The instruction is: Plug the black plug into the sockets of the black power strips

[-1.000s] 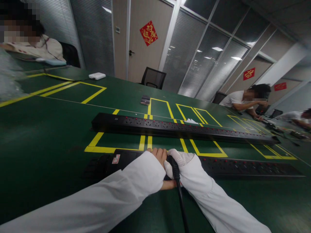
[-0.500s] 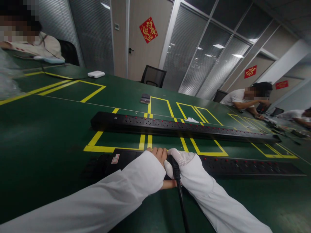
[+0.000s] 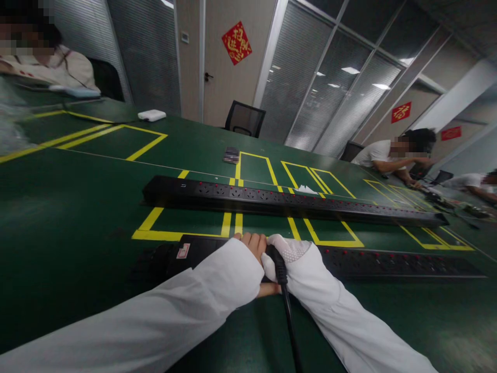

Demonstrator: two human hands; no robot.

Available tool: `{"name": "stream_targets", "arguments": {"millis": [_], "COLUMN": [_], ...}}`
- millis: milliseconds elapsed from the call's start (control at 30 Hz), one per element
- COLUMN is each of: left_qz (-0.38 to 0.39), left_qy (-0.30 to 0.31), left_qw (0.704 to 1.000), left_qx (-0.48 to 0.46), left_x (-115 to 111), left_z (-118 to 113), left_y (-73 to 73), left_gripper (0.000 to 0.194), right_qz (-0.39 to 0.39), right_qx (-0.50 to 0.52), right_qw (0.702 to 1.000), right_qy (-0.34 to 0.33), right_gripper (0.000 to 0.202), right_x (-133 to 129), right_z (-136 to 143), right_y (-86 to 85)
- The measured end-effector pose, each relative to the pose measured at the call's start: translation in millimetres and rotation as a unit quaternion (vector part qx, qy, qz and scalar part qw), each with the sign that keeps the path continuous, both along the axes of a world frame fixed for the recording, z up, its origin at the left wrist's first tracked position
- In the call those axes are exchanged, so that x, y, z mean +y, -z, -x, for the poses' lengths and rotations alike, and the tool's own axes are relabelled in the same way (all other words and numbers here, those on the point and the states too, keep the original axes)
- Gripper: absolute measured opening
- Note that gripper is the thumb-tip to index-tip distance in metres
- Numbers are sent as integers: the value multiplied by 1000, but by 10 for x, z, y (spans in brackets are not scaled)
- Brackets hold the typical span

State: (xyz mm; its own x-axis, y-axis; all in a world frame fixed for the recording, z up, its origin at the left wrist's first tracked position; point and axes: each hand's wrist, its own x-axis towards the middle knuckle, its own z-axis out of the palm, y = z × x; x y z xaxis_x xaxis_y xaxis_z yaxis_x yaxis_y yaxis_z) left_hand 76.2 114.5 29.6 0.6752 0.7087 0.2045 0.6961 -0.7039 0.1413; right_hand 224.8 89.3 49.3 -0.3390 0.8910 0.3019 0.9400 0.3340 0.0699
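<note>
A long black power strip (image 3: 404, 263) with red lights lies across the near part of the green table, a small label near its left end. My left hand (image 3: 254, 248), bare, is wrapped round this strip, fingers on the far side and thumb on the near side. Right beside it, my right hand (image 3: 285, 254) in a white dotted glove grips a black plug (image 3: 278, 262) at the strip. Its cable runs down toward me. The plug's front end is hidden by my hands. Parallel and farther back lies a second black strip (image 3: 267, 199).
Yellow tape outlines mark the green table (image 3: 77, 207). Beyond the far strip are a small dark item (image 3: 231, 155), a white scrap (image 3: 306, 189) and a white box (image 3: 151, 115). A person (image 3: 388, 153) leans over cables at the right; another sits at the upper left.
The view has shifted very slightly. Both hands keep their places on the strip and the plug.
</note>
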Motion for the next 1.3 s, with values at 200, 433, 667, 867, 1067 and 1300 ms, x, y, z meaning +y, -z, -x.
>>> {"name": "stream_targets", "arguments": {"millis": [200,433,667,867,1067,1300], "left_qz": [5,2,-6,-12,-8,2], "left_qy": [-16,-35,-41,-39,-35,-36], "left_qw": [1000,999,999,999,999,999], "left_qx": [0,4,4,3,-3,11], "left_x": [16,23,25,38,36,27], "left_z": [-22,-64,-61,-66,-58,-56], "left_y": [15,64,76,88,83,52], "left_gripper": [86,72,62,57,62,67], "right_qz": [23,28,21,-4,-13,-9], "right_qx": [-1,5,11,24,19,-2], "right_qw": [1000,1000,1000,1000,1000,1000], "right_qy": [-3,-2,-5,1,-8,-5], "right_gripper": [27,26,26,25,27,27], "right_x": [-7,-4,24,30,32,22], "right_z": [-7,-17,6,18,7,20], "right_y": [-37,-45,-32,-17,4,-30]}}
